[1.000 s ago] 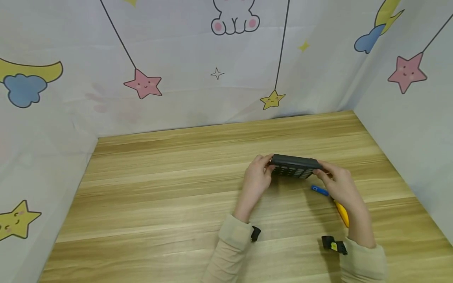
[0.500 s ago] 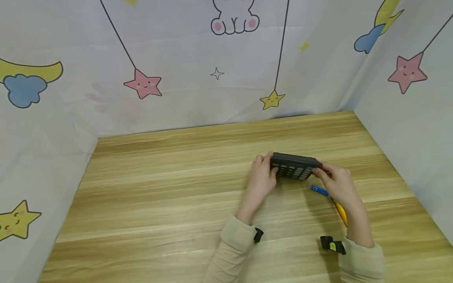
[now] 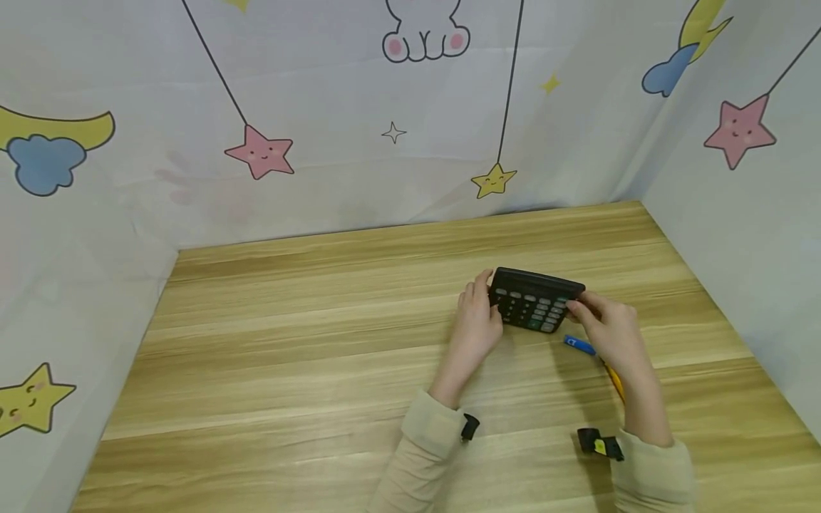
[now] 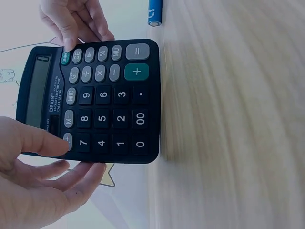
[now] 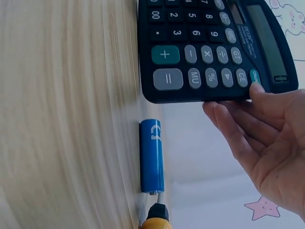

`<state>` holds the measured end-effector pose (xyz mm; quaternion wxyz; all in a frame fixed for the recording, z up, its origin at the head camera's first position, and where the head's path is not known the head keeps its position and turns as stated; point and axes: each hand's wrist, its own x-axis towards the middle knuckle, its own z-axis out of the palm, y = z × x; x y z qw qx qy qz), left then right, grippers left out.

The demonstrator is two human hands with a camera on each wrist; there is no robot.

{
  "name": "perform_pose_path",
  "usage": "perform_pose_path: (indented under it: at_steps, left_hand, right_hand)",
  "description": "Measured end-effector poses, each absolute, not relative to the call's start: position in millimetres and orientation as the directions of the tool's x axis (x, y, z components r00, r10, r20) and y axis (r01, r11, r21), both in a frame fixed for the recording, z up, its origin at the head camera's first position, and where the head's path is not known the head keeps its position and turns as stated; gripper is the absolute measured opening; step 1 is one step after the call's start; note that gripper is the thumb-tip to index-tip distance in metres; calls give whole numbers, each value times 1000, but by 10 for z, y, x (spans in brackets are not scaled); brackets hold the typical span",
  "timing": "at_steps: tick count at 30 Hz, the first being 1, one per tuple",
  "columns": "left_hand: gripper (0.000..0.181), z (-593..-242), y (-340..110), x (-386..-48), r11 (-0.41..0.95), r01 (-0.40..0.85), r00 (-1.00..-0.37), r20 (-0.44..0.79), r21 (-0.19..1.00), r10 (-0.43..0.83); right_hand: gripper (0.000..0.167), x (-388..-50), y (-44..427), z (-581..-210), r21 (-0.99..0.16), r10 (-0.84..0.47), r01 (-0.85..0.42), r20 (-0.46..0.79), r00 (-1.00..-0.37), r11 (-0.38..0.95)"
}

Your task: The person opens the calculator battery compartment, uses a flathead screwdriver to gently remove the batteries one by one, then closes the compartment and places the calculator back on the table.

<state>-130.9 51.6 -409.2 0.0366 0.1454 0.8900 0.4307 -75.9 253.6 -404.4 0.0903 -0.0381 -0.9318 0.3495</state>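
Observation:
A black desk calculator (image 3: 536, 305) stands tilted up between both hands, its keys and display toward me. My left hand (image 3: 476, 325) grips its left edge; in the left wrist view the thumb lies over a grey key at the corner. My right hand (image 3: 612, 335) holds the other edge, the thumb at the green ON/AC key and the fingers behind. A digit shows at the end of the display (image 5: 267, 43). Beside the right hand lies a blue battery (image 5: 152, 155). Just past it is a yellow-handled screwdriver (image 5: 156, 222), partly covered by the right wrist in the head view.
The wood-grain table (image 3: 288, 356) carries all of this. White cloth (image 3: 333, 178) printed with stars and clouds hangs at the back and both sides. Each sleeve cuff has a black strap device (image 3: 599, 445) near it.
The calculator has been tipped so that its keys and display turn toward me. Its upper edge has risen slightly, with the left hand shifting a little up. The battery has stayed put.

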Motion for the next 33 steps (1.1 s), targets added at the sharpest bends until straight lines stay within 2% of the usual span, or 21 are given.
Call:
perform_pose_path:
  at_steps: [6, 13, 33]
  left_hand:
    - [65, -4087, 509, -1312, 552, 204, -956, 44, 808, 289]
    - [67, -4072, 505, -1310, 530, 192, -952, 25, 826, 306]
    - [75, -4114, 543, -1294, 472, 134, -958, -8, 871, 286]
  right_hand:
    - [26, -773, 2500, -4065, -660, 171, 25, 157, -973, 751]
    - [38, -773, 2472, -4015, -706, 211, 100, 72, -975, 701]
    - [52, -767, 2458, -3986, -743, 165, 114, -5, -986, 659]
